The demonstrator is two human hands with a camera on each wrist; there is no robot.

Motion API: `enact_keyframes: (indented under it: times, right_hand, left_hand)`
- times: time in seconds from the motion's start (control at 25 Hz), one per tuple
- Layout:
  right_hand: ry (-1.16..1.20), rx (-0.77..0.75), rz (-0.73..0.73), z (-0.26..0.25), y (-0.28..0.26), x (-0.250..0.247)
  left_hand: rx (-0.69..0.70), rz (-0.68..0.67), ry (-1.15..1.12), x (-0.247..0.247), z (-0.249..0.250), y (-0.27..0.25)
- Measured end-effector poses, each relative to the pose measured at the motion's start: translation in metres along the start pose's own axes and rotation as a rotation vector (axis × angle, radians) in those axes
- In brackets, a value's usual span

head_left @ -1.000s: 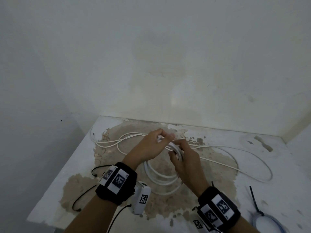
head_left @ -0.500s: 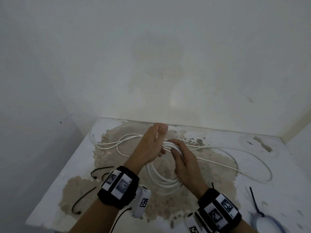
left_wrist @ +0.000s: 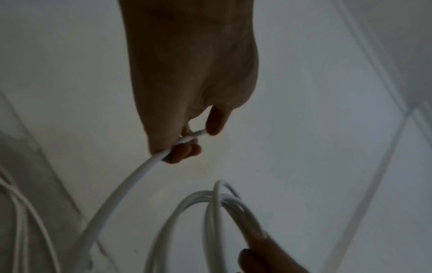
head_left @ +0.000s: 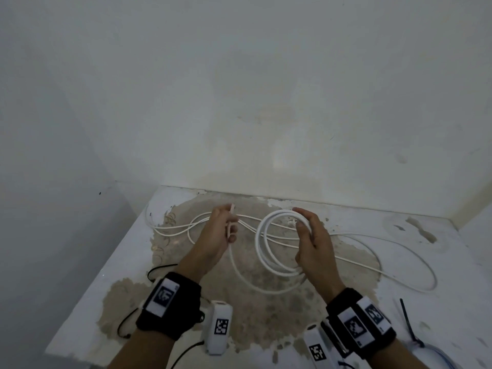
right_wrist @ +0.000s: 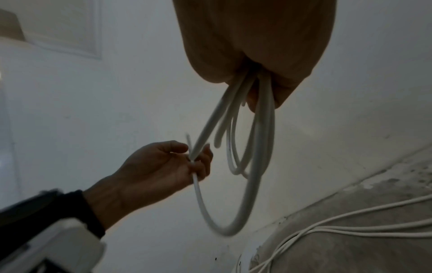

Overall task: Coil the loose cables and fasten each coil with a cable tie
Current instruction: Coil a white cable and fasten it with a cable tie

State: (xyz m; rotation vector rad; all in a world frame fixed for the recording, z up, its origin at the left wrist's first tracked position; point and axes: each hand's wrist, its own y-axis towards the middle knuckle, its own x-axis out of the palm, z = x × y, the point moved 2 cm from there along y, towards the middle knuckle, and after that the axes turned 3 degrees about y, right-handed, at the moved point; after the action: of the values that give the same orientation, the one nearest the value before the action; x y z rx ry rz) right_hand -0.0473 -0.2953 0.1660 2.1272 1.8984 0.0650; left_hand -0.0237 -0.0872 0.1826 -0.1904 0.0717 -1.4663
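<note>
A thick white cable is partly wound into a coil (head_left: 269, 243) of several loops, held up above the counter. My right hand (head_left: 308, 235) grips the coil's right side, fingers curled round the bundled loops (right_wrist: 252, 88). My left hand (head_left: 229, 227) pinches the cable's free end (left_wrist: 187, 140) to the left of the coil, the tip sticking up past the fingers (right_wrist: 194, 158). A slack loop (head_left: 255, 286) hangs between the two hands. A black cable tie (head_left: 407, 323) lies at the front right of the counter.
Thinner white cables (head_left: 372, 262) sprawl loose across the stained counter (head_left: 87, 310), reaching the back left and far right. A thin black cable (head_left: 159, 270) lies near the left wrist. A bluish coil (head_left: 436, 355) shows at the front right corner. White walls close in behind and left.
The hands have drawn apart: the left pulled the free end away to the left, the right carried the coil right and turned it so the loops face the head view.
</note>
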Motion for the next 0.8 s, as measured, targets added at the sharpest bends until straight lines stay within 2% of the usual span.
enact_keyframes:
  times: [0.04, 0.12, 0.24, 0.32, 0.44, 0.56, 0.64, 0.8]
  right_hand:
    - [-0.003, -0.002, -0.012, 0.001, -0.001, 0.001]
    - [0.019, 0.011, -0.025, 0.001, -0.002, 0.004]
    - [0.083, 0.025, -0.070, -0.006, -0.003, 0.009]
    - [0.105, 0.019, -0.090, -0.011, -0.003, 0.010]
    - [0.112, 0.020, -0.119, -0.014, -0.004, 0.010]
    - [0.087, 0.029, -0.147, -0.016, -0.007, 0.013]
    - [0.168, 0.053, -0.131, -0.018, -0.008, 0.014]
    - [0.298, 0.037, -0.087, -0.027, -0.007, 0.013]
  left_hand:
    - [0.062, -0.048, 0.001, 0.002, 0.007, 0.002]
    - [0.259, -0.117, 0.190, 0.007, 0.017, 0.002]
    - [0.576, -0.098, 0.460, 0.022, 0.020, -0.002]
    - [0.692, -0.080, 0.556, 0.034, 0.023, -0.006]
    - [0.764, -0.033, 0.638, 0.044, 0.028, -0.008]
    - [0.786, -0.039, 0.805, 0.050, 0.027, -0.006]
    - [0.799, -0.070, 0.904, 0.052, 0.024, -0.006]
    - [0.767, -0.215, 0.786, 0.053, 0.028, -0.010]
